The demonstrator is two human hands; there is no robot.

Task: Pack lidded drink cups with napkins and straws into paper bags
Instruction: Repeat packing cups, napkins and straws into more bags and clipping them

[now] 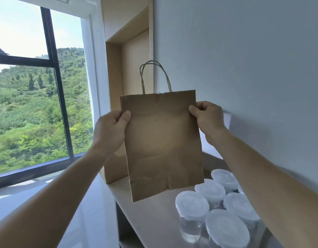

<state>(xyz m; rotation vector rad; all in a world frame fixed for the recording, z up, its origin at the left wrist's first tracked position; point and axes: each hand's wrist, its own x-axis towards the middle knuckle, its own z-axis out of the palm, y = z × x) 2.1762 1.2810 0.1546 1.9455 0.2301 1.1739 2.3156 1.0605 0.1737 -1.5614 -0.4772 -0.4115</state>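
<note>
A flat, folded brown paper bag [163, 140] with twisted paper handles hangs in the air in front of me, above the table. My left hand [110, 127] pinches its left edge and my right hand [206, 117] pinches its right edge, both near the top. Several clear drink cups with white lids [192, 205] stand grouped on the table at the lower right, below the bag. A white stack that may be napkins [227, 120] shows behind my right wrist, mostly hidden.
Another brown paper bag [115, 165] stands on the table [154, 221] behind the held one, against a wooden alcove. A plain wall runs along the right. A large window fills the left, with a white floor below.
</note>
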